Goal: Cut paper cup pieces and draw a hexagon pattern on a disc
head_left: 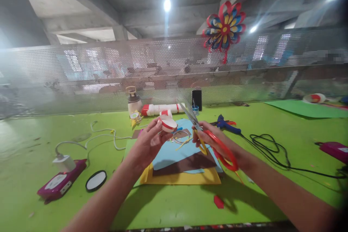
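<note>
Some right fingers (195,138) gripping scissors (210,136) are hidden, the blades (192,116) blurred; left fingers (157,126) hold a red-banded white piece (167,127)

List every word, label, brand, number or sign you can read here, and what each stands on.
Readable text: none.
Left purple plastic power strip: white label, too blurred to read.
Right purple plastic power strip: white label, too blurred to read.
Long stack of red-and-white paper cups: faint marks, too small to read.
White paper cup piece with red band: no lettering discernible.

scissors (193,117) blur at the tips; left hand (150,135) partly hides cup piece (169,125); right edge crops 1 power strip (335,150).
</note>
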